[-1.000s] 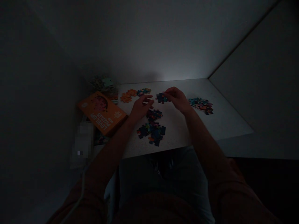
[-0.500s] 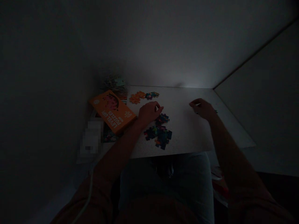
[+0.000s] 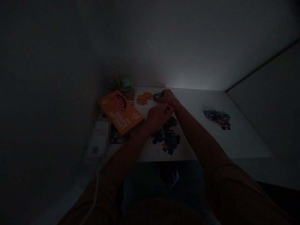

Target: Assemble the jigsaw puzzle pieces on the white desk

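The scene is very dark. My right hand reaches across to the far left of the white table and rests with curled fingers on the blue-green puzzle pieces beside an orange cluster of pieces. My left hand hovers just in front of it, fingers curled; what they hold, if anything, is too dim to make out. A dark, partly joined patch of puzzle lies below both hands near the table's front edge.
An orange puzzle box lies tilted at the table's left edge. A loose pile of colourful pieces sits at the right. A tangled heap stands in the back left corner. Walls close in behind and to the right.
My right hand has swung from the right pile across to the far-left pieces. My left hand has stayed near the joined patch. The camera view has shifted left.
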A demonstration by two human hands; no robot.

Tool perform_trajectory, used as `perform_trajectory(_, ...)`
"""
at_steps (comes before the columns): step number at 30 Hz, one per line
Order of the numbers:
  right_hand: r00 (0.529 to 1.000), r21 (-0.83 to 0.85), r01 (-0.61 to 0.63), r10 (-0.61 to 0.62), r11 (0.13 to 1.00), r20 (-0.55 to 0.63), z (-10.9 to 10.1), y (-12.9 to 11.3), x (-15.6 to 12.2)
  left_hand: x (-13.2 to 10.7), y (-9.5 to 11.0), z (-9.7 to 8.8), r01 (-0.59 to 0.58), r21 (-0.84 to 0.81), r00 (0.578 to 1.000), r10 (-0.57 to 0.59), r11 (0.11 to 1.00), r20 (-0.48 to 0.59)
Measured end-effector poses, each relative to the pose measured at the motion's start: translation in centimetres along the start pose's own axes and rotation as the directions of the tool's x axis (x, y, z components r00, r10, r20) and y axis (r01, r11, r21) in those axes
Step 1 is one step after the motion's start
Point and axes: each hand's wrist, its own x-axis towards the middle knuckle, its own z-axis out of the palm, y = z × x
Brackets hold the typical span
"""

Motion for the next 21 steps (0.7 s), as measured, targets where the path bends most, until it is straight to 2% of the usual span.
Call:
perform_trajectory(3,0.995,0.145,0.057,-0.068,0.988,0.069,-0.7,1.1,-0.2,0.0,0.1,-0.1,0.016,-0.007,1.0,-0.016,1.0,-0.009)
perform_trajectory(7,0.989,0.323,0.055,-0.095,0.945,0.11,-2.2,3.0,-1.8,0.1,0.0,0.1,0.04,-0.001,0.999,-0.04,0.999,-0.03)
perform_trajectory(14,0.984,0.366,0.157,-0.179,0.917,0.025,-5.6,5.4,-6.7,0.4,-0.8,-0.1,0.099,-0.081,0.982,-0.11,0.992,-0.151)
perform_trajectory(18,0.985,0.568,0.138,-0.17,0.812,0.003,-6.2,5.7,-9.1,1.0,-1.7,0.1,0.107,-0.176,0.968,-0.143,0.979,-0.208)
perform_trajectory(21,0.982,0.671,0.121,-0.188,0.731,0.027,-5.9,5.6,-10.1,1.3,-2.3,0.6,0.115,-0.25,0.974,-0.159,0.961,-0.162)
